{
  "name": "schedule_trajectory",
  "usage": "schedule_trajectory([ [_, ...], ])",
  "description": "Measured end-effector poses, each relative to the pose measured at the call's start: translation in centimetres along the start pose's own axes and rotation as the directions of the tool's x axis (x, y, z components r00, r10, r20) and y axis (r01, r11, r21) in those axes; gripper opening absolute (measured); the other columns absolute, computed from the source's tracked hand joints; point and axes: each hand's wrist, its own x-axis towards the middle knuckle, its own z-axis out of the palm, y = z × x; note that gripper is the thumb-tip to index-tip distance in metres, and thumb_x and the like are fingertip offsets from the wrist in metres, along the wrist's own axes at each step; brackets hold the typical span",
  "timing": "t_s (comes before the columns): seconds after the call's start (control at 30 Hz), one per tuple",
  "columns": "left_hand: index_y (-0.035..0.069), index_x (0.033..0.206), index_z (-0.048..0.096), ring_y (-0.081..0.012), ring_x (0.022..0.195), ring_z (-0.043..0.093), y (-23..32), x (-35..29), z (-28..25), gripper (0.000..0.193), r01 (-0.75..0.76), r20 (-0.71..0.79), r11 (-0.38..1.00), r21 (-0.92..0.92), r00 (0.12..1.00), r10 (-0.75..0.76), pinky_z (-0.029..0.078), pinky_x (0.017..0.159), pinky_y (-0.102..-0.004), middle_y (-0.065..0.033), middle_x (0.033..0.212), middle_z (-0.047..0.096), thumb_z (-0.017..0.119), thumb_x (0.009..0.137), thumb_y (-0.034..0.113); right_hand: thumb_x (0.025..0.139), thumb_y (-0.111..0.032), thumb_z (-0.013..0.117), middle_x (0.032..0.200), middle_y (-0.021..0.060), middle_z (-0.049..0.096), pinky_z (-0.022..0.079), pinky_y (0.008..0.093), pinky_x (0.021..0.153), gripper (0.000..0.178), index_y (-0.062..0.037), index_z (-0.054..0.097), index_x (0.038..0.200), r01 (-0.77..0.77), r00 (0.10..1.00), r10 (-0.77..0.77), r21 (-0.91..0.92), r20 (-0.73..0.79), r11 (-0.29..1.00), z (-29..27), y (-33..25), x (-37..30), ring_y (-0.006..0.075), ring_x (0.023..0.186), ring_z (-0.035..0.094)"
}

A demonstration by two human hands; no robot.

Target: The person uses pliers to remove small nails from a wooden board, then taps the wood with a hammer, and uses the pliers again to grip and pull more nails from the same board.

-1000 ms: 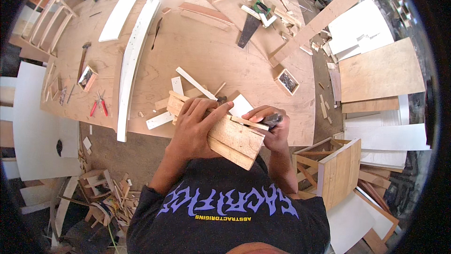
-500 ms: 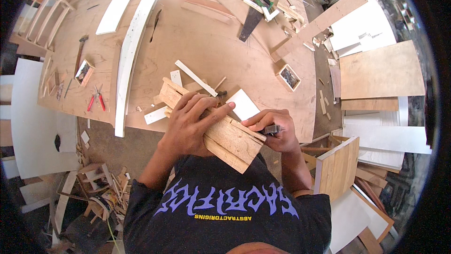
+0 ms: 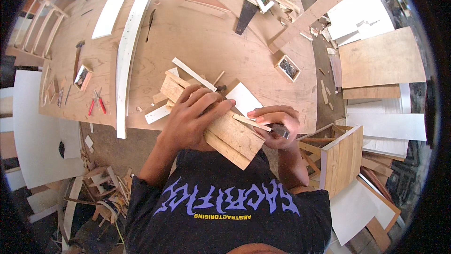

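Note:
My left hand [image 3: 199, 113] grips a long, grooved wooden block [image 3: 235, 137] from above, its fingers wrapped over it. The block slants down to the right in front of my chest. Closed at its right end, my right hand [image 3: 282, 120] holds a dark tool [image 3: 280, 131] with a blunt end sticking out; the rest is hidden in the palm. A thin pale wood strip [image 3: 249, 121] runs from the block's upper edge to my right fingertips. Beyond the block, a white board piece [image 3: 243, 101] and a narrow white strip [image 3: 191, 73] lie on the table.
The plywood table [image 3: 202, 42] carries red-handled pliers [image 3: 97, 102], a hammer [image 3: 78, 59], a handsaw [image 3: 245, 18] and a small box of metal bits [image 3: 287, 69]. Long white boards [image 3: 131, 52] lie at left. A wooden panel [image 3: 342, 160] stands near my right elbow; scrap wood [image 3: 101, 183] is piled at lower left.
My right hand has shifted slightly right and turned, with the dark tool in it. The thin strip now stands out at an angle from the block's edge. My left hand keeps its grip.

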Motion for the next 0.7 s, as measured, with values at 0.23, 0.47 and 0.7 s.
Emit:
schedule_trajectory([
  [0.23, 0.011, 0.124, 0.065, -0.0291, 0.106, 0.062, -0.1, -0.5, 1.0, 0.077, -0.014, 0.002, 0.999, -0.029, 1.000, 0.014, 0.045, 0.097, -0.0472, -0.0081, 0.110, 0.062, 0.085, 0.054, 0.037, 0.081, -0.001, 0.081, 0.091, 0.0165, 0.075, 0.061, 0.0360, 0.076, 0.020, -0.0017, 0.066, 0.095, -0.197, 0.977, 0.209, 0.204, -0.039, 0.959, 0.9, 0.8, -1.6, 0.0278, 0.088, 0.076],
  [0.47, 0.005, 0.120, 0.065, -0.0293, 0.106, 0.063, -0.5, -0.6, 1.5, 0.075, -0.016, -0.082, 1.000, -0.004, 0.997, 0.016, 0.045, 0.096, -0.0468, -0.0101, 0.111, 0.064, 0.085, 0.054, 0.035, 0.087, -0.001, 0.072, 0.092, 0.0169, 0.071, 0.058, 0.0389, 0.083, 0.017, 0.0031, 0.059, 0.098, -0.377, 0.869, 0.474, 0.433, -0.141, 0.819, 2.1, 1.1, -2.2, 0.0297, 0.093, 0.073],
  [0.7, 0.004, 0.119, 0.066, -0.0326, 0.104, 0.064, -1.3, -0.8, 2.1, 0.076, -0.015, -0.097, 1.000, 0.010, 0.995, 0.016, 0.045, 0.096, -0.0494, -0.0131, 0.110, 0.065, 0.083, 0.053, 0.037, 0.092, -0.013, 0.070, 0.095, 0.0148, 0.074, 0.047, 0.0244, 0.058, 0.018, 0.0004, 0.062, 0.101, -0.475, 0.767, 0.637, 0.594, -0.083, 0.650, 2.8, 2.4, -2.0, 0.0085, 0.065, 0.059],
])
